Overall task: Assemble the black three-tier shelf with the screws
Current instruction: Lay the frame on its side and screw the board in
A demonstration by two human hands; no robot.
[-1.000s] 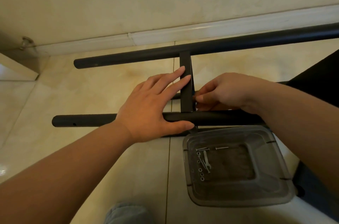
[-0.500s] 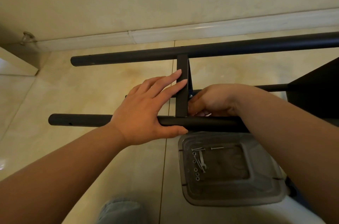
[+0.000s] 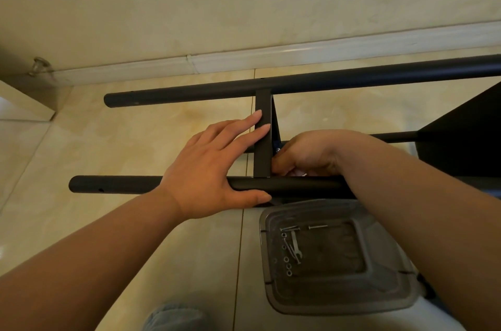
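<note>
At the near tube (image 3: pixel 298 187), my left hand (image 3: pixel 214 168) lies flat, bracing the crossbar (image 3: pixel 262 146); my right hand (image 3: pixel 303 157) pinches a screw (image 3: pixel 277 150), apparently threading it; tightening likely follows.

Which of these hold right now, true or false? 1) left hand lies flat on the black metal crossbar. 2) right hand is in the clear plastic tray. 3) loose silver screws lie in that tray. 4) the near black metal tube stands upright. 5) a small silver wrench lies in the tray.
1) True: the left hand lies with straight fingers on the flat black metal crossbar, thumb under the near black round metal tube.
2) False: the right hand is curled at the crossbar's right side, above the clear plastic tray.
3) True: the loose silver screws lie in the tray.
4) False: the tube lies horizontal.
5) True: the small silver wrench lies beside the screws.
</note>
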